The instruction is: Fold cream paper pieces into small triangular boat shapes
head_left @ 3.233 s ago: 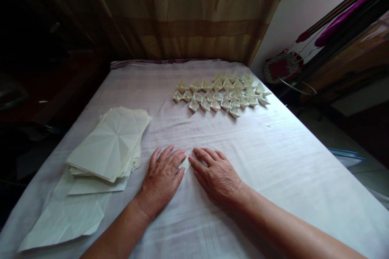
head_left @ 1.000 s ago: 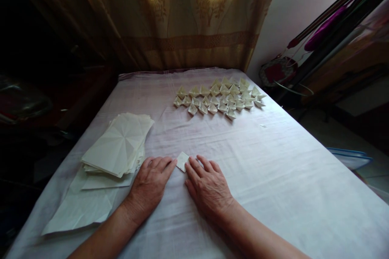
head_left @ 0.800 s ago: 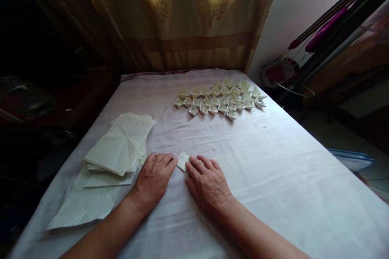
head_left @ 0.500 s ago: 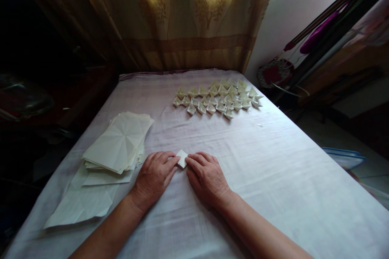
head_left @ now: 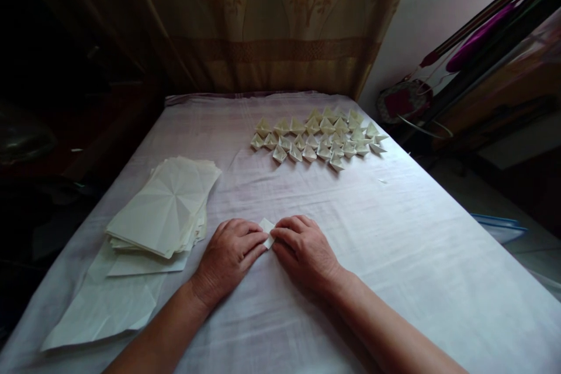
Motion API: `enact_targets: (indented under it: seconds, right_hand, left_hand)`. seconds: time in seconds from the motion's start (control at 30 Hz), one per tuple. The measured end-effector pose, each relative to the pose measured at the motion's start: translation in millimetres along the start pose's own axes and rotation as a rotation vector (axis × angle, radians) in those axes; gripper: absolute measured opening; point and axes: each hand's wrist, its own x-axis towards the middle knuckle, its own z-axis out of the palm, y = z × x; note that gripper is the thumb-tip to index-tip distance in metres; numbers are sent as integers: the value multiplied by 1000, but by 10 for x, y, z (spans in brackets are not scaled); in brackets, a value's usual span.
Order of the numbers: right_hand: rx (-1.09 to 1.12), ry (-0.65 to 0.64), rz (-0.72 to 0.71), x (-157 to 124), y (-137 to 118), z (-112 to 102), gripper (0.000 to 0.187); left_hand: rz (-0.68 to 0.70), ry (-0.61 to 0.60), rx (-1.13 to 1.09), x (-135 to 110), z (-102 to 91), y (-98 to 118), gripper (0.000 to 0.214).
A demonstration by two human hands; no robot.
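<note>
A small folded paper piece (head_left: 267, 225), white and diamond-shaped, lies between my hands on the cloth. My left hand (head_left: 230, 251) grips its left side, fingers closed together, with thumb and fingertips at the edge. From the other side my right hand (head_left: 307, 248) pinches the paper's right edge, fingers curled. The fingertips of both hands nearly meet and cover part of the paper. To the left of my left hand is a stack of creased paper sheets (head_left: 169, 198), fold lines radiating from the centre of the top one.
Rows of folded paper boats (head_left: 309, 153) stand toward the far right of the cloth-covered table (head_left: 372, 245). Larger loose sheets (head_left: 100, 310) stick out under the stack. A tiny paper scrap (head_left: 383, 181) lies right of the boats. Behind the table hangs a patterned curtain (head_left: 272, 49).
My fingers have closed in over the folded paper, so less of it shows. The whole view has shifted slightly, and the stack and boats stay in place on the table.
</note>
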Motion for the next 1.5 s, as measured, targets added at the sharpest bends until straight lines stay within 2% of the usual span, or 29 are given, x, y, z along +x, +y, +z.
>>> enact_targets:
  seconds: [0.23, 0.4, 0.7, 0.97, 1.23, 1.5]
  right_hand:
    - [54, 74, -18, -31, 41, 56, 15]
    - [67, 88, -9, -20, 45, 62, 17]
    - [79, 96, 93, 10, 43, 106, 16]
    - [28, 102, 105, 20, 31, 115, 14]
    - [-22, 106, 88, 40, 84, 121, 11]
    - [-169, 37, 102, 131, 93, 112, 15]
  left_hand:
    - [-33, 20, -44, -11, 18, 0, 16]
    - [-20, 40, 17, -4, 18, 16, 21]
    - [-68, 46, 43, 5, 6, 23, 16]
    - [-117, 65, 150, -3, 70, 16, 14]
    - [-165, 50, 164, 15, 93, 31, 13]
    - [-167, 70, 164, 24, 103, 30, 10]
